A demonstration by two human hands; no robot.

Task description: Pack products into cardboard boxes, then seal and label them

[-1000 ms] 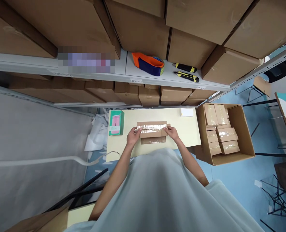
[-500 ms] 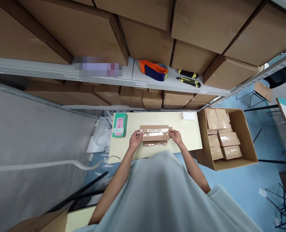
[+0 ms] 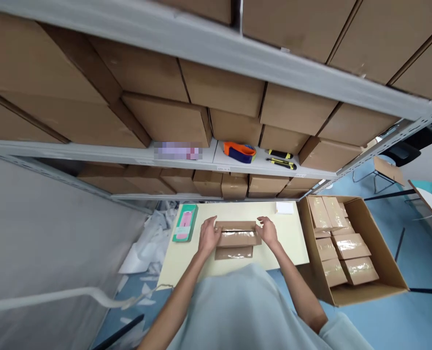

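A small flat cardboard box [image 3: 238,238] with clear tape across it lies on the pale table, its top seam showing as a dark line. My left hand [image 3: 209,236] is at the box's left end, thumb on the top edge and fingers curved along the side. At the right end, my right hand [image 3: 268,231] has its thumb against the box and its fingers bent above the corner. Both hands grip the box between them. Another taped brown piece [image 3: 234,253] shows at the near side of the box; whether it is joined cannot be seen.
A green and pink box [image 3: 185,222] lies left on the table [image 3: 179,262]; a white box [image 3: 284,208] is at the back right. A big open carton [image 3: 387,243] holds several taped boxes. On the shelf [image 3: 261,163] are tape rolls [image 3: 240,152] and cutters [image 3: 281,163].
The view has tipped upward, so more shelving shows and the table sits lower. The dark seam on the box has come into sight, and my fingers are raised more at both ends.
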